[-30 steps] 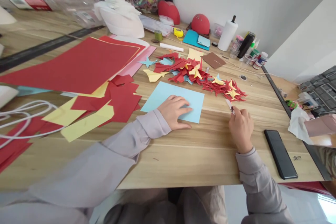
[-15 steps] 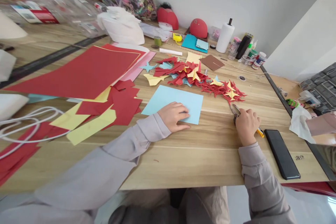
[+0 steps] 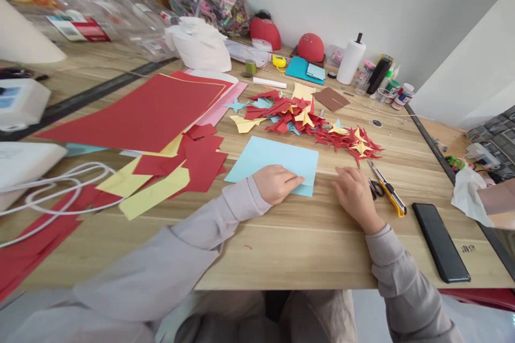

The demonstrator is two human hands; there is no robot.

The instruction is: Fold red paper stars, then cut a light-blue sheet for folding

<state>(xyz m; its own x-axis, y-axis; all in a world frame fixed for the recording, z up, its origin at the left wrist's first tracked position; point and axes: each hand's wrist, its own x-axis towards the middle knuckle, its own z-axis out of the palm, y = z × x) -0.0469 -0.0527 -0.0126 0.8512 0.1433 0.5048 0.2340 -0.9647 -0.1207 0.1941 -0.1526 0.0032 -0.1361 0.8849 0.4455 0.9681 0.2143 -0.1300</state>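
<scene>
A light blue sheet of paper lies on the table in front of me. My left hand is closed at its near edge, fingers together and thumb hidden, and the paper bends slightly by the fingertips. My right hand is just right of the sheet, fingers loosely curled and apart, with nothing visible in it. Beside that hand lie scissors, partly covered by it, and a yellow utility knife with its blade out.
Red, yellow and blue paper stars form a heap beyond the sheet. Red sheets and cut strips lie to the left, near a white cable. A black phone is at right. Another person's arm shows at the right edge.
My right hand has let go of the scissors and moved left toward the blue sheet, uncovering the utility knife. My left hand's spread fingers have drawn together at the sheet's near edge.
</scene>
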